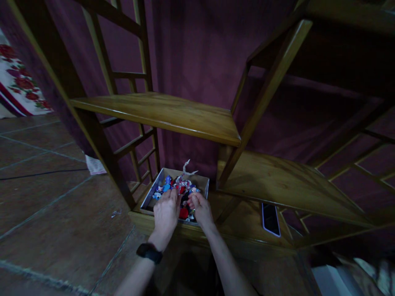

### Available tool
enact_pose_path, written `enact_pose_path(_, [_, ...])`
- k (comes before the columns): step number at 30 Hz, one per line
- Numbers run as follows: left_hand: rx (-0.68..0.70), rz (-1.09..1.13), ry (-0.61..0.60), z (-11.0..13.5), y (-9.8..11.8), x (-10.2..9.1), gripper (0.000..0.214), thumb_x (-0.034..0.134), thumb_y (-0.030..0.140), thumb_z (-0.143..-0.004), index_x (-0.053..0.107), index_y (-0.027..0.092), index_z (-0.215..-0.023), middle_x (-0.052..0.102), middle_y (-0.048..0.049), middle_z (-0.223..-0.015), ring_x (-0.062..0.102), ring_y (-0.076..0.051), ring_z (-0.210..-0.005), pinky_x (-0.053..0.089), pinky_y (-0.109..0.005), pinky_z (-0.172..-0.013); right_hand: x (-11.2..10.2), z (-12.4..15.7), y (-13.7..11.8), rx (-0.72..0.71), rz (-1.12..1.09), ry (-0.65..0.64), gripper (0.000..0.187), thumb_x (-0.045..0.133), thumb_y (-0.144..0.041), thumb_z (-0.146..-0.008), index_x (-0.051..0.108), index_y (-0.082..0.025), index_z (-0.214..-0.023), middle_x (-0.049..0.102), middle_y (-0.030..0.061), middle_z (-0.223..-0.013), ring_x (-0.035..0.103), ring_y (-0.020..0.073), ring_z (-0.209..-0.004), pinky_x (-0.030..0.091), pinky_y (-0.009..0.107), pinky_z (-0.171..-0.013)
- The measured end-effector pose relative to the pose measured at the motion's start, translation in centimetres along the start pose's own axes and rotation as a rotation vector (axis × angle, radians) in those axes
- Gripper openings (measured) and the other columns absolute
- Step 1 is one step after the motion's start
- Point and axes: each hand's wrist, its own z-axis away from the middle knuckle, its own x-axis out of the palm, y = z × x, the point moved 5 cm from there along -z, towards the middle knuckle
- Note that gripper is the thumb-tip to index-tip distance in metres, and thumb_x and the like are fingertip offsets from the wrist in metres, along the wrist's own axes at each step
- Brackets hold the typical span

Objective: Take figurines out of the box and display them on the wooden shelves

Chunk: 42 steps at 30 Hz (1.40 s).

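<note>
A shallow open cardboard box sits on the bottom shelf, filled with a jumble of small colourful figures and trinkets. My left hand, with a dark band on its wrist, reaches over the front of the box. Its fingers are bent down among the pieces, close to a clear and red piece; their tips are hidden. At the box's right side, the fingers of my right hand curl into a pinch, and whatever is in them is too small to tell. Behind both hands, a clear branching plastic piece sticks up above the box.
The wooden shelf unit has a middle board above the box and a lower right board. A phone lies on the bottom shelf to the right. A purple curtain hangs behind. A clear scrap lies on the tiled floor.
</note>
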Motion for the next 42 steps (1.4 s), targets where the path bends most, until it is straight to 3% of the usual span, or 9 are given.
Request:
enact_pose_path(9, [0.077, -0.098, -0.04, 0.0, 0.6, 0.6, 0.031, 0.035, 0.032, -0.089, 0.059, 0.013, -0.096, 0.064, -0.0113, -0.078, 0.061, -0.022, -0.076, 0.042, -0.031, -0.067, -0.3, -0.1, 0.2, 0.004, 0.014, 0.011, 0.026, 0.038, -0.037, -0.086, 0.058, -0.021, -0.084, 0.059, -0.001, -0.068, 0.055, 0.0115, -0.061, 0.044, 0.022, -0.059])
enact_pose_path(23, [0.105, -0.051, -0.137, 0.2, 0.9, 1.0, 0.039, 0.035, 0.011, -0.084, 0.045, 0.011, -0.122, 0.063, -0.0144, -0.095, 0.059, -0.023, -0.09, 0.044, -0.033, -0.074, -0.7, -0.3, 0.4, 0.003, 0.016, 0.018, 0.023, 0.04, -0.035, -0.085, 0.059, -0.021, -0.086, 0.061, -0.0003, -0.07, 0.056, 0.0124, -0.063, 0.046, 0.023, -0.06])
enact_pose_path(42, [0.108, -0.033, -0.17, 0.0, 1.1, 1.8, 0.042, 0.034, 0.014, -0.086, 0.043, 0.008, -0.127, 0.062, -0.0173, -0.096, 0.057, -0.025, -0.094, 0.042, -0.035, -0.078, -1.1, 0.0, 0.3, 0.031, -0.016, 0.005, 0.024, 0.044, -0.039, -0.082, 0.06, -0.021, -0.086, 0.063, -0.0005, -0.071, 0.057, 0.0137, -0.063, 0.046, 0.025, -0.061])
